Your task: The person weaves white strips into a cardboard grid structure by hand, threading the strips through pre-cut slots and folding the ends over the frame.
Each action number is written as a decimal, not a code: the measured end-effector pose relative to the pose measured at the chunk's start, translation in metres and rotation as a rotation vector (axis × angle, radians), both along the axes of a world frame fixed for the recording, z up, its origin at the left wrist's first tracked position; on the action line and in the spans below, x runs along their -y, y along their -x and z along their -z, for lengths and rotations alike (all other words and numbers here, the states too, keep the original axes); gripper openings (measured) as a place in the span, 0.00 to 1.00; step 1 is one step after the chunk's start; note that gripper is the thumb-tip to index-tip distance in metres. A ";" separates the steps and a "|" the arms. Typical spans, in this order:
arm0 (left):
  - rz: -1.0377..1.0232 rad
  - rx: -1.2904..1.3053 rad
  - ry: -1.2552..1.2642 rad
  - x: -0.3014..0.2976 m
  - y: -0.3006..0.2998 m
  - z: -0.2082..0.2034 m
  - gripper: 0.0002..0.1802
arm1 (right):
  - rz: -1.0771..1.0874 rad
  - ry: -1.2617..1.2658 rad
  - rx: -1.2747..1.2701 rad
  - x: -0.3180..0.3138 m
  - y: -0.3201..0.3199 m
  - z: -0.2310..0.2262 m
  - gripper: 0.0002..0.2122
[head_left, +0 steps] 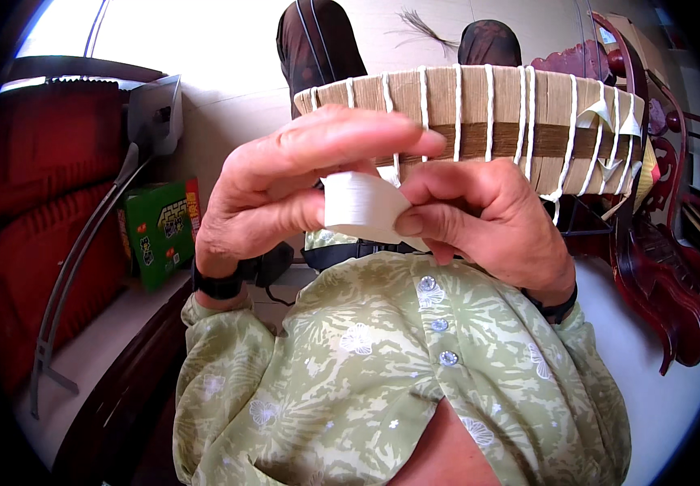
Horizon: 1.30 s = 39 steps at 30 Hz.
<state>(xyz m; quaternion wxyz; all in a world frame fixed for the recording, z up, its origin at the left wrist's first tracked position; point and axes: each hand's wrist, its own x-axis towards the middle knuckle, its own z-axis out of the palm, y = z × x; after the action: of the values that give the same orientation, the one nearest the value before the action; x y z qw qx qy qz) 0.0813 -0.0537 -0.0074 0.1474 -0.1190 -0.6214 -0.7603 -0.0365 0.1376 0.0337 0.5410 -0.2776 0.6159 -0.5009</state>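
Note:
In front of my chest, a white roll of what looks like tape or ribbon is held between my two hands. My left hand grips its left side, thumb below and fingers arched over the top. At the roll's right side, the thumb and fingers of my right hand pinch it. Just beyond the hands lies a long, curved stack of brown sheets with a darker band along it. Several white cords cross the stack, and white flaps stick out near its right end. My fingers hide part of its near edge.
At the left are a red cushioned seat, a green box and a thin grey metal stand. Carved dark-red wooden furniture stands at the right. A wispy bundle of thin strands lies on the pale floor beyond my knees.

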 end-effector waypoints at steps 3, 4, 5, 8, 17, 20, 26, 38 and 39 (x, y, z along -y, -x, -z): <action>0.194 -0.015 -0.035 0.011 0.008 0.004 0.19 | -0.011 -0.045 0.012 0.000 0.002 -0.004 0.06; 0.250 0.043 -0.040 0.017 0.009 -0.006 0.17 | -0.001 -0.052 0.015 0.002 0.000 -0.003 0.05; 0.174 0.055 -0.032 0.012 0.010 -0.007 0.16 | 0.008 -0.059 0.019 0.003 -0.001 -0.003 0.05; -0.081 0.097 0.018 -0.001 0.009 -0.008 0.17 | 0.311 0.009 -0.149 -0.003 -0.011 -0.004 0.07; -0.322 0.139 0.444 -0.012 0.024 -0.024 0.09 | 0.305 0.080 -0.682 -0.001 -0.019 -0.007 0.11; -0.273 0.160 0.409 -0.016 0.024 -0.032 0.08 | 0.391 0.070 -0.585 -0.001 -0.023 -0.002 0.09; -0.140 0.265 0.387 -0.006 0.017 -0.020 0.07 | 0.623 0.098 -0.294 0.001 -0.028 0.005 0.06; -0.309 0.415 0.026 -0.019 0.003 -0.004 0.17 | 0.406 -0.133 -0.368 0.008 -0.023 0.005 0.08; -0.276 0.419 0.020 -0.019 0.005 -0.002 0.16 | 0.388 -0.147 -0.340 0.008 -0.021 0.004 0.08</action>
<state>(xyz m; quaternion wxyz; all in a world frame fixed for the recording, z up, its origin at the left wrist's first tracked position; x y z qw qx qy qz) 0.0764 -0.0349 -0.0058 0.1165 0.1256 -0.6564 -0.7347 -0.0152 0.1297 0.0292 0.3423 -0.1945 0.7743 -0.4955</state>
